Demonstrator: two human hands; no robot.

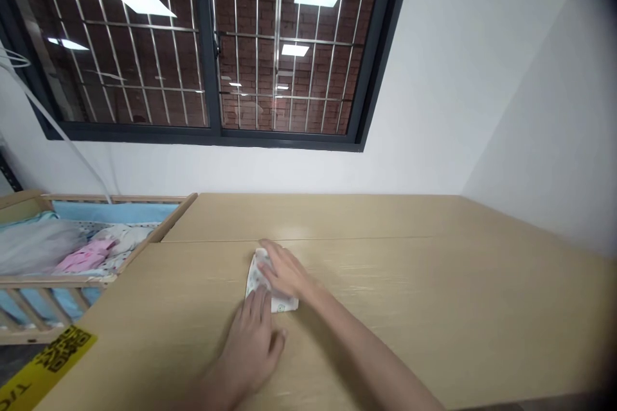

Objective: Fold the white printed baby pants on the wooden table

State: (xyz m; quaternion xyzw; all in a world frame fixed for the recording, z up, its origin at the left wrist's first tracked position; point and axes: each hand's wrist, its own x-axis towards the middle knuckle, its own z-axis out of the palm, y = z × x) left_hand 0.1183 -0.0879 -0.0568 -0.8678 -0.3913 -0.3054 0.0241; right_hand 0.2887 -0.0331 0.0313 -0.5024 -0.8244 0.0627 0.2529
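Note:
A small white folded cloth (253,277) with a faint dotted print lies on the light wooden table (434,282). My right hand (285,271) lies flat on top of the cloth, fingers stretched out toward its far end. My left hand (253,334) rests flat on the table just in front of the cloth, its fingertips touching the cloth's near edge. Most of the cloth is hidden under the hands.
A wooden baby cot (87,250) with blue lining, pink and white clothes stands at the left beside the table. A yellow label (48,359) sticks to the table's near left corner. White walls and a barred window (207,45) are behind.

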